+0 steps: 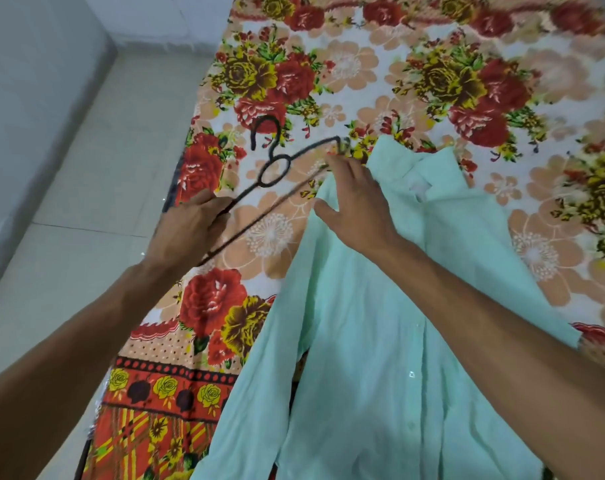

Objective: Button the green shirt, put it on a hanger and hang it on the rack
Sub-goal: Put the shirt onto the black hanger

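A pale green shirt point(380, 341) lies flat on the bed, front up, its button placket closed down the middle and its collar toward the far side. A thin black wire hanger point(276, 168) hangs just above the bedspread, left of the collar, hook pointing away. My left hand point(190, 230) grips the hanger's near left end. My right hand point(356, 199) rests on the shirt's left shoulder, fingers pinching the hanger's far end beside the cloth.
A bedspread point(432, 81) with red and yellow flowers covers the bed under the shirt. Pale floor tiles point(86, 202) and a white wall point(34, 81) lie to the left of the bed's edge. No rack is in view.
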